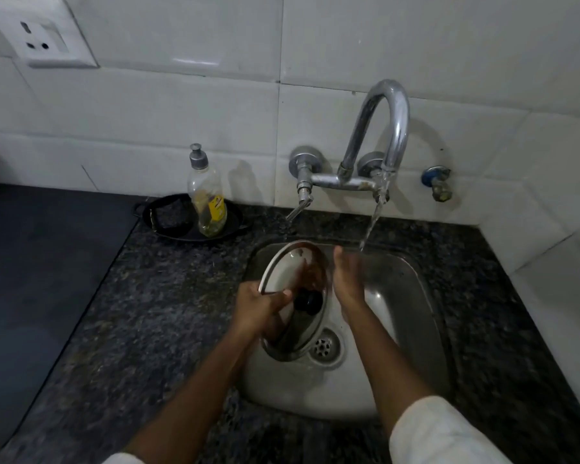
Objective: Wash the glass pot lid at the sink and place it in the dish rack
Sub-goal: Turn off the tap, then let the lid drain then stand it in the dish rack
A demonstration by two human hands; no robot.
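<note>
The glass pot lid [283, 274], steel-rimmed with a black knob, stands tilted on edge inside the steel sink [412, 283]. My left hand [260, 311] grips its left rim, thumb across the glass beside the knob. My right hand [347, 279] lies flat with fingers together against the lid's right side, seen partly through the glass. Water runs from the chrome faucet [387, 128] and falls just right of my right hand. No dish rack is in view.
A dish soap bottle [206, 195] stands on a black oval tray [168, 217] on the dark granite counter [154, 313] left of the sink. The drain [323, 346] sits below the lid. A small tap [439, 184] and a wall socket [42, 36] are on the white tiles.
</note>
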